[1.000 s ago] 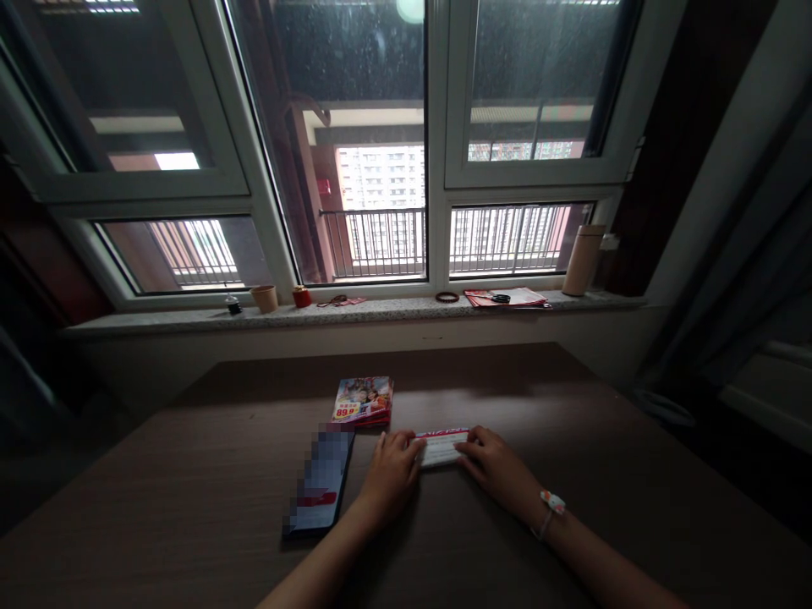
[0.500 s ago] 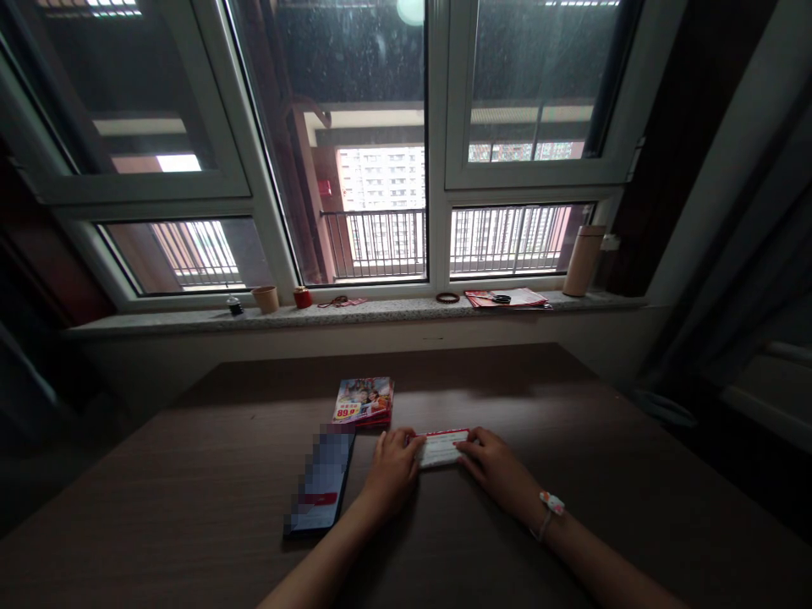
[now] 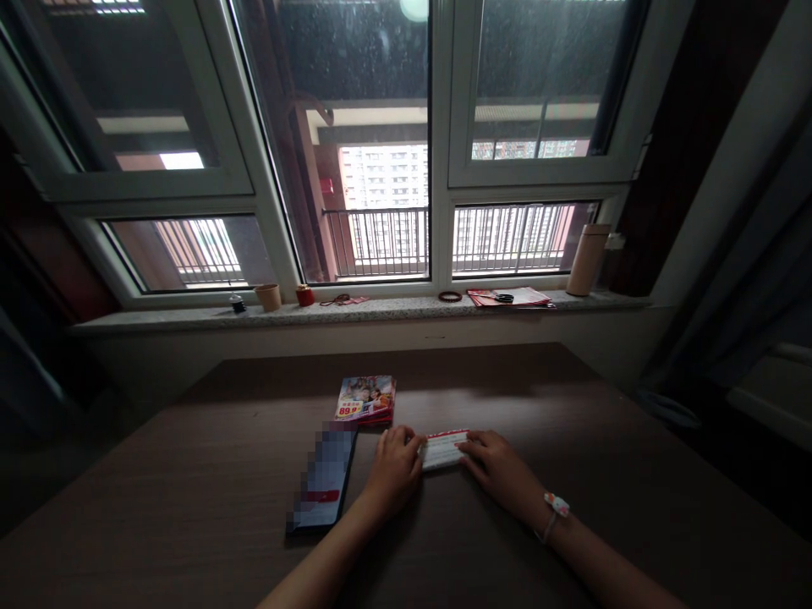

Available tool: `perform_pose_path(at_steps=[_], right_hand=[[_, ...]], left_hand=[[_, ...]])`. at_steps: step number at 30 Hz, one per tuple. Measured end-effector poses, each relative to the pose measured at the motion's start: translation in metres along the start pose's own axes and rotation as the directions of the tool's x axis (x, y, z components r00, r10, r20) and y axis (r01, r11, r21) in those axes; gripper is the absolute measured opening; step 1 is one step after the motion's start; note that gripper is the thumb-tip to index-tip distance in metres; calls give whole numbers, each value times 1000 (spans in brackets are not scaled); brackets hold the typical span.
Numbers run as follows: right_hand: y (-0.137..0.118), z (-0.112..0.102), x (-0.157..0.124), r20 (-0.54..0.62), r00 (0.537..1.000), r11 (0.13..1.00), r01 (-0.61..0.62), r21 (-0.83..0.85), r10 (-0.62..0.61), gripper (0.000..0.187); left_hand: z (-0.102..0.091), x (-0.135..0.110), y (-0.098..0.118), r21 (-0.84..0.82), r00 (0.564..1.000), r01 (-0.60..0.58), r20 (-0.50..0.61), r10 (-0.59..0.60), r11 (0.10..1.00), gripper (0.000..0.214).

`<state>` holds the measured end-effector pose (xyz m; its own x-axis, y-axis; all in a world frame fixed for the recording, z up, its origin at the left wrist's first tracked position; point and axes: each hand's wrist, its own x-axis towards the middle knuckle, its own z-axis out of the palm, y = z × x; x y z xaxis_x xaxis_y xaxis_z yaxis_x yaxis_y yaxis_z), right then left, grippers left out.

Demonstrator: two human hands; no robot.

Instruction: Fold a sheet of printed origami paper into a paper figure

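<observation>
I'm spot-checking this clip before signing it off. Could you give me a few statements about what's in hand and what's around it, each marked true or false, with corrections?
1. The left hand and the right hand both touch the white paper. True.
2. The flyer stack lies beyond the phone on the table. True.
3. The phone lies to the right of both hands. False: it lies to the left of them.
4. The bracelet is on the left wrist. False: it is on the right wrist.
5. The bottle stands upright on the windowsill. True.
6. The cup stands on the table. False: it stands on the windowsill.
</observation>
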<state>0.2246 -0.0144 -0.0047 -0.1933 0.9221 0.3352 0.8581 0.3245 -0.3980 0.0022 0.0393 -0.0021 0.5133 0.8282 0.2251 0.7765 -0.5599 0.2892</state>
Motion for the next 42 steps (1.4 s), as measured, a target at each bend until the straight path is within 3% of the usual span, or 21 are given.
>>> perform_pose_path(at_steps=[32,42], right_hand=[[-2,4,0,7,1000,999,-8,-37,8,30],[-6,4,2,16,1000,996,-21,-85,22,29]], left_hand=[[3,0,0,43,999,23,21,-24,999,41],[1,-3,5,136,997,66,19,-69,989,41]])
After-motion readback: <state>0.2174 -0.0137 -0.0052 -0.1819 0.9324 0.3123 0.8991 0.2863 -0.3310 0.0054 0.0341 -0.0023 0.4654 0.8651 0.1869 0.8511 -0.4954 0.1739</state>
